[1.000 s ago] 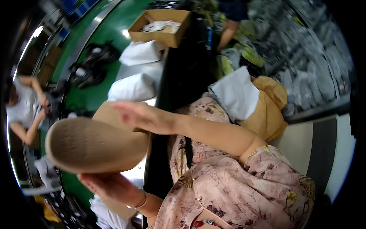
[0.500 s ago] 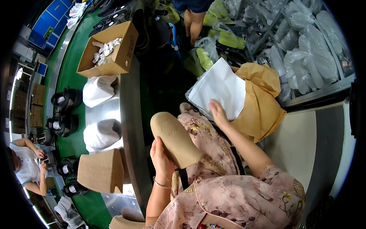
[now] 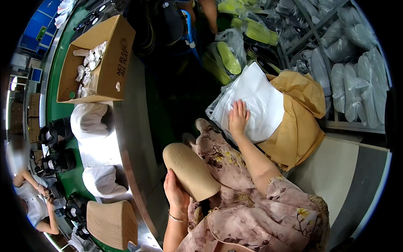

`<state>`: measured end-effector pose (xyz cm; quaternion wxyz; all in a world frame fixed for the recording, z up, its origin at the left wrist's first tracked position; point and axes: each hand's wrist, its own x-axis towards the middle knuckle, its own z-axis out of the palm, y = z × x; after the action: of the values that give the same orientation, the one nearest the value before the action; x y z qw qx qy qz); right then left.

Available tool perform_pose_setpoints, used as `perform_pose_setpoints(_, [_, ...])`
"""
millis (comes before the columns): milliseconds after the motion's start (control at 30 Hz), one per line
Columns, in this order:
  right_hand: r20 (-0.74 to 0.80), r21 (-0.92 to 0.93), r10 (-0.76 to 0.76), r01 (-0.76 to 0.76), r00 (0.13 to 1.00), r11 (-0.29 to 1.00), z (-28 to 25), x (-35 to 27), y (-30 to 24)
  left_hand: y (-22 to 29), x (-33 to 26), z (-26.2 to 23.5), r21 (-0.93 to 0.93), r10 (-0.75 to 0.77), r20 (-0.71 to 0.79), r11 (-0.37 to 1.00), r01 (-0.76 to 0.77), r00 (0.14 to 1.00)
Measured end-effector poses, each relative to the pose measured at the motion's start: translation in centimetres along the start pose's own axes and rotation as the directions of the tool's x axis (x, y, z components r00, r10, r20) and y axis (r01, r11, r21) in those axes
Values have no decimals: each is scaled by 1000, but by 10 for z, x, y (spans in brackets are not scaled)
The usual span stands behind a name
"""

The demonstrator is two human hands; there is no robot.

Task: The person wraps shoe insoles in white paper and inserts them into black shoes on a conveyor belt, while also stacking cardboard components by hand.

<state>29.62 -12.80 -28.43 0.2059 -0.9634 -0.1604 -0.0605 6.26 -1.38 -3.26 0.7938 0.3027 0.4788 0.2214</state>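
A tan moulded shoe form [image 3: 191, 170], rounded at its far end, is held in my left hand [image 3: 176, 193], which grips its left side above my lap. My right hand [image 3: 238, 117] lies with spread fingers on a stack of white paper sheets [image 3: 262, 103]. Brown wrapping paper [image 3: 294, 130] lies open and crumpled around the right side of that stack. To my left on the metal-edged bench sit two white-covered rounded shapes [image 3: 89, 121], and nearer to me a similar tan form [image 3: 111, 224] with a ridged surface.
A cardboard box [image 3: 111, 63] with crumpled white paper stands on the bench. Black shoes [image 3: 56, 132] line the green conveyor beyond, where a co-worker [image 3: 37, 201] handles something. Bagged insoles [image 3: 228, 56] and a metal rack [image 3: 321, 54] are at the far right.
My right hand has come down onto the white sheets, its fingers now spread. The shoe form sits slightly lower in view, still in my left hand. The whole view has shifted.
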Motion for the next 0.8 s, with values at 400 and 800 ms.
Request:
perform_pose_setpoints(400, [683,727,115,-655,721,-207,-108,45,19,-5,41,24,106,-24,113,994,12,993])
perform_pose_setpoints(800, [109,768,-657,356,746,532,-271,-74,-119,-41,11,33,-58,130,329,991,-117,935])
